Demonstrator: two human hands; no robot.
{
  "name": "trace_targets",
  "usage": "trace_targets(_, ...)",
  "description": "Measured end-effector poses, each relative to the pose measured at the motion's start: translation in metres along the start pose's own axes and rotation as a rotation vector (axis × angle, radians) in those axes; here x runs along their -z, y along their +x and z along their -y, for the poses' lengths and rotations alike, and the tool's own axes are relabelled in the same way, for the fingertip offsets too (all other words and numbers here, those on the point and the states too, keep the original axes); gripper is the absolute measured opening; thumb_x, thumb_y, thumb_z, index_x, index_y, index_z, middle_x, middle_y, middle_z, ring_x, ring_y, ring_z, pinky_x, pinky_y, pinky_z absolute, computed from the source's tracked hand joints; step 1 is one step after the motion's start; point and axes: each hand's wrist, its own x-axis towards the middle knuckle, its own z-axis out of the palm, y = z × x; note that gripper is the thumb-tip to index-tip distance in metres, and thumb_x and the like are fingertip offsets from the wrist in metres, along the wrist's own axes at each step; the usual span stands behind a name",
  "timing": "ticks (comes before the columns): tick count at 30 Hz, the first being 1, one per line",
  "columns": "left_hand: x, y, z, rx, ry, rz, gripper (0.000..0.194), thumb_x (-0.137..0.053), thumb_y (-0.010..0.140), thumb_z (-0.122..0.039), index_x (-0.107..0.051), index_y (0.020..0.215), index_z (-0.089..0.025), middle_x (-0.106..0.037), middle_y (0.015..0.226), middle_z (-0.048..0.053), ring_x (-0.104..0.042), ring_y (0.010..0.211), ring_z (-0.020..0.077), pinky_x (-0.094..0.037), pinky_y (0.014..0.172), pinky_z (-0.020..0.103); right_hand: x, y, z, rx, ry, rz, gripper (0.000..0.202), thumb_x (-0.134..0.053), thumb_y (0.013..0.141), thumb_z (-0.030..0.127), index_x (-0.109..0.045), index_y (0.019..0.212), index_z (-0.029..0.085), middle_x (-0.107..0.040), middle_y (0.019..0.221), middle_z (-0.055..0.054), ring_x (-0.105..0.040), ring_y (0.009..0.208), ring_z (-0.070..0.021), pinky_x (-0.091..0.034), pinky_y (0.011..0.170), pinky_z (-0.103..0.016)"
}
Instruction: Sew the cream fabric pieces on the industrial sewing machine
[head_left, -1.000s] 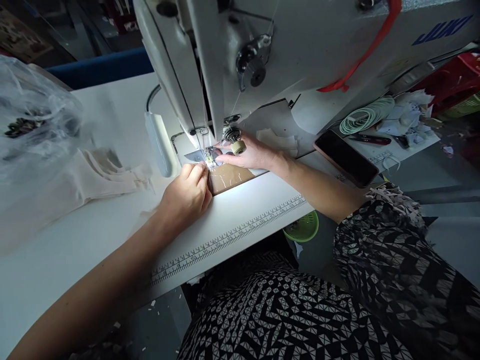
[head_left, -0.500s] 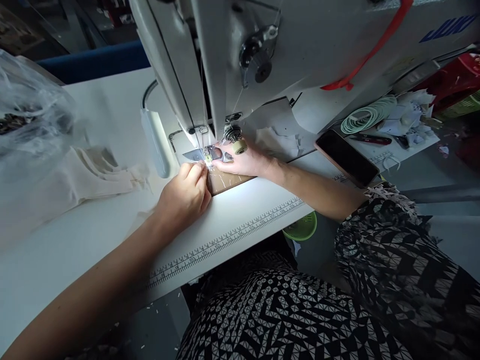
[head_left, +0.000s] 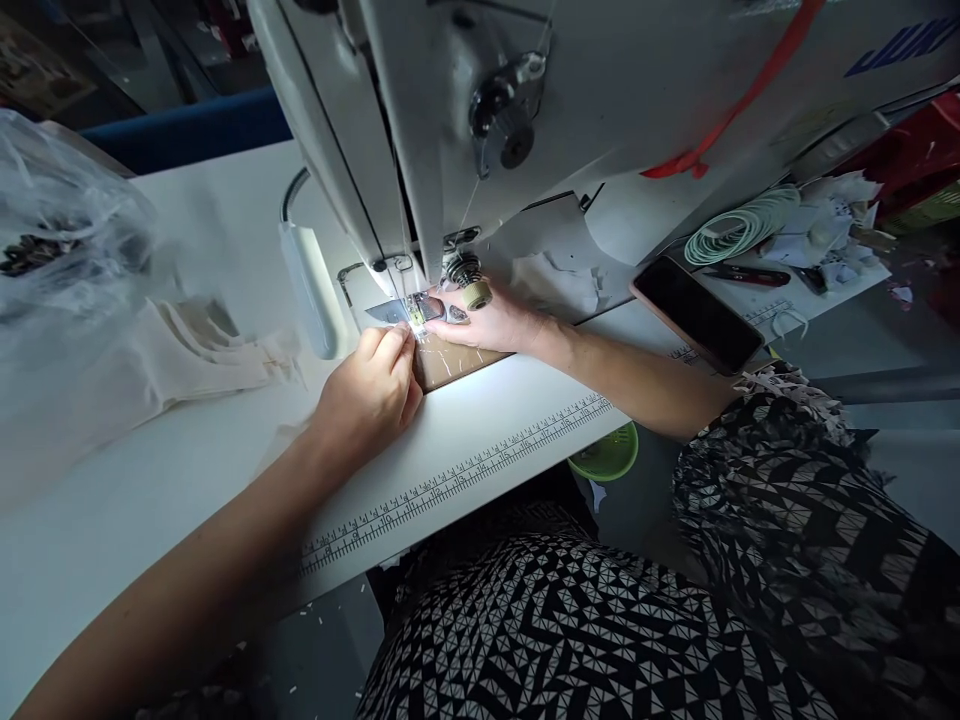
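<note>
A sewing machine [head_left: 442,130] stands over the white table, its needle area lit by a lamp [head_left: 311,290]. My left hand [head_left: 371,385] is closed, fingertips pinched at the presser foot [head_left: 417,310]; what they hold is too small and glared to name. Right of the foot, my right hand [head_left: 487,320] lies with thumb and fingers apart around the needle area, partly hidden behind the tension knob [head_left: 475,293]. Beneath both hands is a brown plate [head_left: 457,365] with pale thread bits on it.
Pale fabric pieces [head_left: 195,360] and a clear plastic bag [head_left: 67,220] lie at the left. At the right are a phone [head_left: 697,312], coiled cord [head_left: 739,228], snips [head_left: 750,275] and scraps [head_left: 844,235]. A green basket [head_left: 606,455] stands below the ruler-marked table edge [head_left: 465,480].
The camera view has shifted slightly. Both hands stay in the same place at the presser foot.
</note>
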Motion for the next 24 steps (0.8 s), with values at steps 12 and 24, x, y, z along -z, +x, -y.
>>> trace_targets(12, 0.0013, 0.0012, 0.0014, -0.050, 0.040, -0.010, 0.042, -0.042, 0.095, -0.015, -0.061, 0.129, 0.000, -0.069, 0.122, 0.024, -0.067, 0.101, 0.0307, -0.060, 0.086, 0.043, 0.0027, -0.0051, 0.0057, 0.061, -0.220, 0.018, 0.035, -0.066, 0.098, 0.035, -0.070, 0.123, 0.010, -0.062, 0.141, -0.014, -0.058, 0.129, -0.0299, -0.053, 0.111, -0.044)
trace_targets(24, 0.0084, 0.0048, -0.0020, -0.075, 0.098, 0.030, 0.043, -0.041, 0.095, -0.011, -0.064, 0.122, 0.012, -0.070, 0.119, 0.030, -0.066, 0.098, 0.0315, -0.062, 0.085, 0.045, 0.0042, -0.0036, 0.0027, 0.040, -0.241, 0.028, 0.041, -0.068, 0.099, 0.043, -0.070, 0.126, 0.012, -0.063, 0.140, -0.014, -0.056, 0.131, -0.0306, -0.049, 0.112, -0.043)
